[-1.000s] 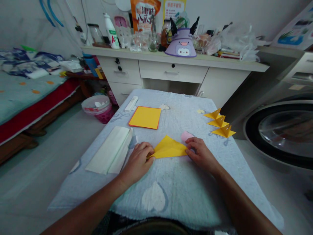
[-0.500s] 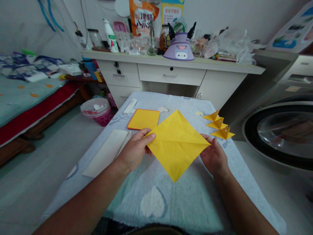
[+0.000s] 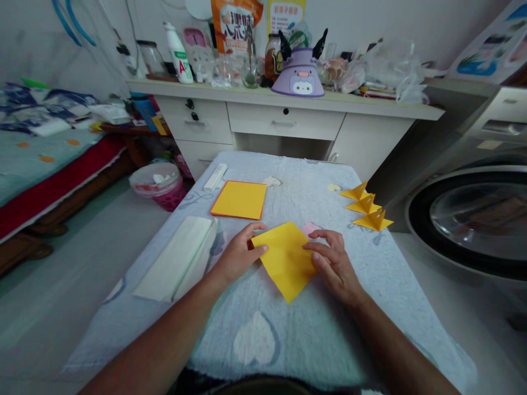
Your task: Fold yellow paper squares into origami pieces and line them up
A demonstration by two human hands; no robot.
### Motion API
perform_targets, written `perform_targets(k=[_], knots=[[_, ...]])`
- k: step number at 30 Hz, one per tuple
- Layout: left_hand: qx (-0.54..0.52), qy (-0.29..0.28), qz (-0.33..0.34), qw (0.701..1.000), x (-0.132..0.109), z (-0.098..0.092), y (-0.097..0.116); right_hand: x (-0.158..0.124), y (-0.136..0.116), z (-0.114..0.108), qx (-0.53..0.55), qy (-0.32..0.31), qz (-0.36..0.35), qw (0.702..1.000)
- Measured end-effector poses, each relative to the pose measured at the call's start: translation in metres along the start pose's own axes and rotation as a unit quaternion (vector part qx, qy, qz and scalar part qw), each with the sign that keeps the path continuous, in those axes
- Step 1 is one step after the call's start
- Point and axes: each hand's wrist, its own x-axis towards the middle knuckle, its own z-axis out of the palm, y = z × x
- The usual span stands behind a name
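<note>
A square of yellow origami paper [image 3: 287, 260] with faint creases is turned corner-down low over the cloth-covered table. My left hand [image 3: 242, 249] pinches its left corner, thumb on top and fingers underneath. On the opposite side, my right hand [image 3: 332, 263] has bent fingers and thumb at the right corner, which they hide. A stack of orange-yellow paper squares [image 3: 239, 199] with red edges lies beyond my left hand. Several folded yellow paper pieces [image 3: 373, 220] with raised points stand in a row at the right.
A pale folded sheet [image 3: 177, 260] lies on the tablecloth [image 3: 255, 337] at the left. Behind it is a small white stick-shaped item [image 3: 215, 177]. A white cabinet [image 3: 284, 118] stands beyond the table, a front-loading washer [image 3: 486, 159] to the right and a pink bin [image 3: 158, 186] to the left.
The yellow paper has come down toward the table and looks smaller, its top corner lower. My right hand has moved left and turned palm-down over the paper's right side. The view has shifted slightly.
</note>
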Motion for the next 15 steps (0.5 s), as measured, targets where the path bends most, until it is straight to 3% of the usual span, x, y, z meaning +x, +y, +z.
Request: perform_targets(k=[4,15], knots=[[0.072,-0.003,-0.004,0.997,-0.001,-0.003,-0.004,0.000,-0.007,0.006,-0.073,-0.067,-0.051,0.994],[0.122,0.024,0.007,0.992,-0.004,-0.001,0.000,0.001,-0.010,0.012,-0.107,-0.103,-0.057,0.987]])
